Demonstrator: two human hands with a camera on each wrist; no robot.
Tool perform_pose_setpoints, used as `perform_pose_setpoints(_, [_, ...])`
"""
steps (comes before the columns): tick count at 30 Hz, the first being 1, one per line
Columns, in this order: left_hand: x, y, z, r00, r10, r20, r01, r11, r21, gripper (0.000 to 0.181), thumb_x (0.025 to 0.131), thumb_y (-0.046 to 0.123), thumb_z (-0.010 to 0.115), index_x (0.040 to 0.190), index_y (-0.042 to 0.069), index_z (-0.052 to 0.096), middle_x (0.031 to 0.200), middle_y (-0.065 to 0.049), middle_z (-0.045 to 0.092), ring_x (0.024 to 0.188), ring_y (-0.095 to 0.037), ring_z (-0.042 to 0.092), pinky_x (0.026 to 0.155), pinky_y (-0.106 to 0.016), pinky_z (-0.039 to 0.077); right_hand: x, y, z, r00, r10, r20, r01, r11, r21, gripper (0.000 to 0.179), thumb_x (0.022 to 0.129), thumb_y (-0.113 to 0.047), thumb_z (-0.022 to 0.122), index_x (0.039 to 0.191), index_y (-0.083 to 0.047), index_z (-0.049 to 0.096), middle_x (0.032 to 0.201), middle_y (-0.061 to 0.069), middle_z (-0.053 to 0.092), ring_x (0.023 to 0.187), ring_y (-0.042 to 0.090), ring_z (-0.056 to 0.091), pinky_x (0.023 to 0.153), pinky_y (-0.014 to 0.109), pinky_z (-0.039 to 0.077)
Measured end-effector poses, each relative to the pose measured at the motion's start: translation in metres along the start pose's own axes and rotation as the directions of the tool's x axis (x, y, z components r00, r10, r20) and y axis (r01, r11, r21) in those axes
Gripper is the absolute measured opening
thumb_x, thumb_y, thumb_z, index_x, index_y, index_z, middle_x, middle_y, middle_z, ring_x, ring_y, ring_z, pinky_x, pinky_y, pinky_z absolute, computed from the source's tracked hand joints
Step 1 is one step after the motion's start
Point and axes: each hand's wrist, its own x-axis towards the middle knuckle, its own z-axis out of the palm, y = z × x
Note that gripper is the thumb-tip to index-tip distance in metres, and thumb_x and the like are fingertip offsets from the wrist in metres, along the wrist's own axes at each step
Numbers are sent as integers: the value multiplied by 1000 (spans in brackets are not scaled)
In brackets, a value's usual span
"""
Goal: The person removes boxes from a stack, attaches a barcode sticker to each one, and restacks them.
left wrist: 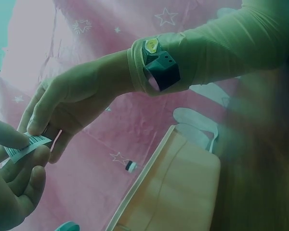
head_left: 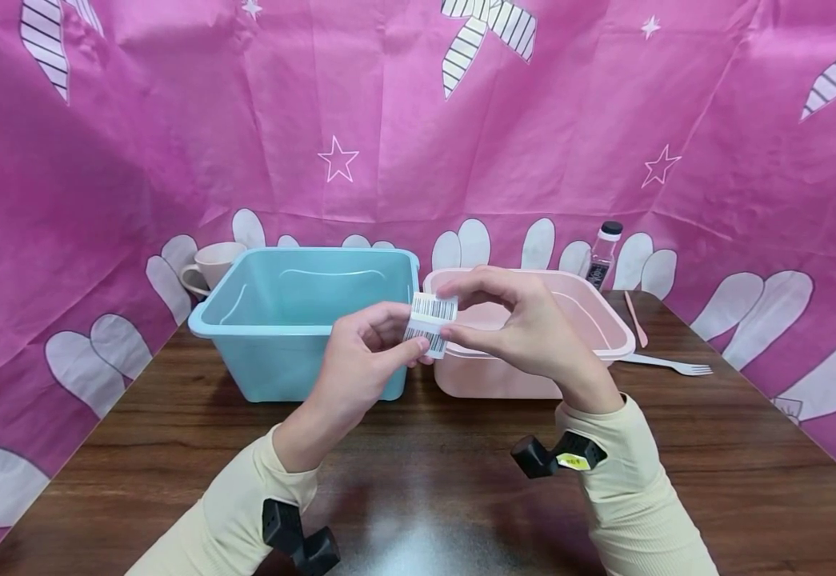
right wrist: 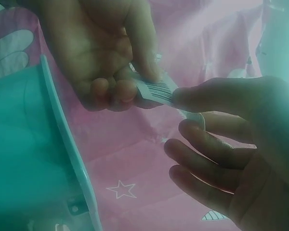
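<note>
A small white barcode label [head_left: 432, 314], printed with two blocks of black bars, is held up between both hands above the table's middle. My left hand [head_left: 363, 352] pinches its lower left part, thumb on the printed face and fingers behind. From the right, my right hand [head_left: 526, 324] pinches its right edge between thumb and index finger. In the right wrist view the barcode label [right wrist: 156, 90] spans the gap between the two thumbs, and the right hand's other fingers [right wrist: 202, 149] spread below it. The left wrist view shows the barcode label [left wrist: 26, 147] partly covered by fingers.
Behind the hands stand a light blue bin [head_left: 281, 360] on the left and a pink bin [head_left: 497, 384] on the right. A white mug [head_left: 218, 260] is at back left. A black-capped bottle [head_left: 603, 254], a pink stick-like utensil [head_left: 636, 320] and a white fork [head_left: 666, 364] lie around the pink bin's right side.
</note>
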Motion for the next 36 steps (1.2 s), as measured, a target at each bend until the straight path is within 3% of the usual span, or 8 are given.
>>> perform_pose_setpoints(16, [-2,1,-1,1000,22,17,-22,1000,9,25,86,-11,68,112,-14,67,89,-22,72,67,-12,69,64,-23,54,2,3,1,994,-111,18,112,992,-59,30,73,6,83,102,-1,75,97,8,75,89,10,68,85,23,56])
perform_pose_setpoints(23, [-2,4,-1,999,33,23,-33,999,22,25,87,-10,69,112,-12,68,89,-19,73,69,-17,70,64,-23,54,2,4,2,989,-147,16,148,987,-59,29,73,6,83,100,-2,76,91,5,75,90,10,67,87,22,53])
perform_pose_setpoints(36, [-2,5,0,1000,15,26,-16,1000,22,24,88,-8,68,112,-11,69,89,-15,73,68,-11,69,65,-23,55,0,4,3,992,-127,27,127,992,-4,28,75,10,79,100,-2,78,88,4,73,87,11,65,83,21,50])
